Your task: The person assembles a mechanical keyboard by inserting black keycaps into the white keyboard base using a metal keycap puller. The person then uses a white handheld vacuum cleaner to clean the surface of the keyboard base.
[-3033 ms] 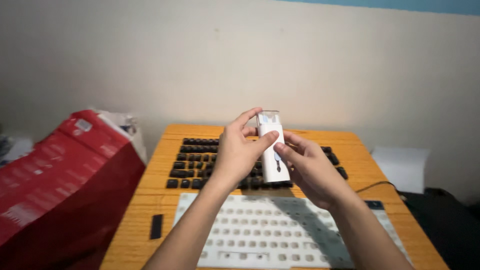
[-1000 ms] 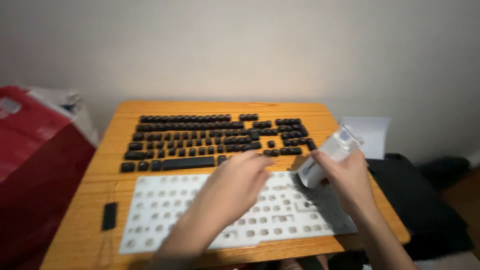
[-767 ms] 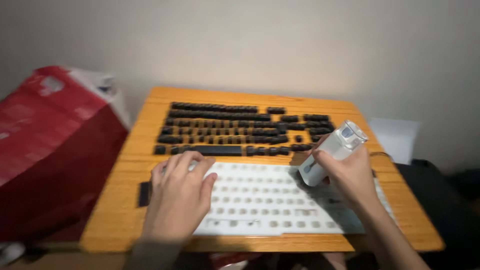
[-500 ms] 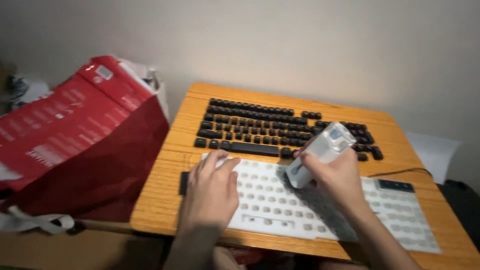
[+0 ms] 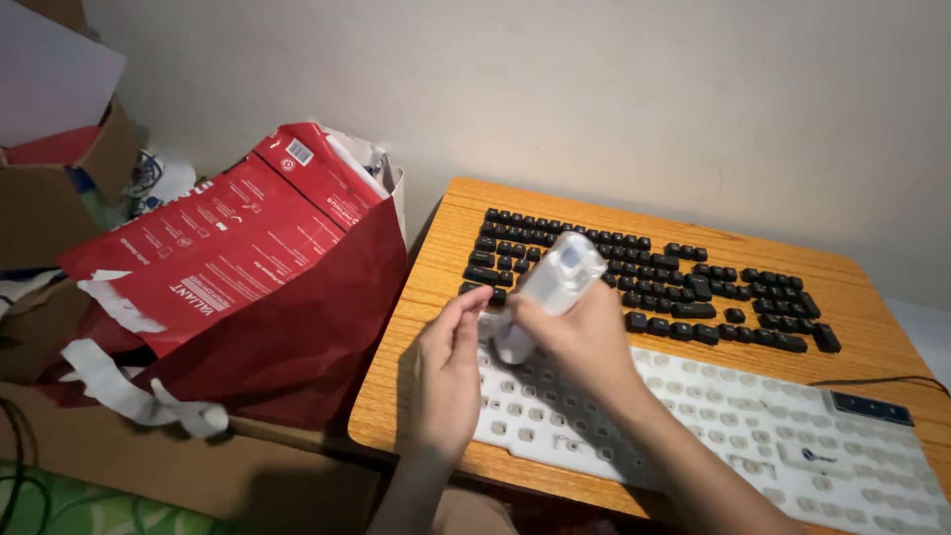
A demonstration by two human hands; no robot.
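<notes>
The right hand (image 5: 580, 332) is wrapped around a white, stubby cleaning tool (image 5: 545, 290), tilted with its long axis running from 7 o'clock up to 1 o'clock, clear cap end highest. The left hand (image 5: 448, 372) sits just beside it at 8 o'clock, fingers loosely open, fingertips touching the tool's lower end. Both hover over the left edge of the bare white keyboard base (image 5: 733, 421) on the wooden counter (image 5: 416, 297). Rows of black keycaps (image 5: 693, 287) lie at 1 o'clock.
</notes>
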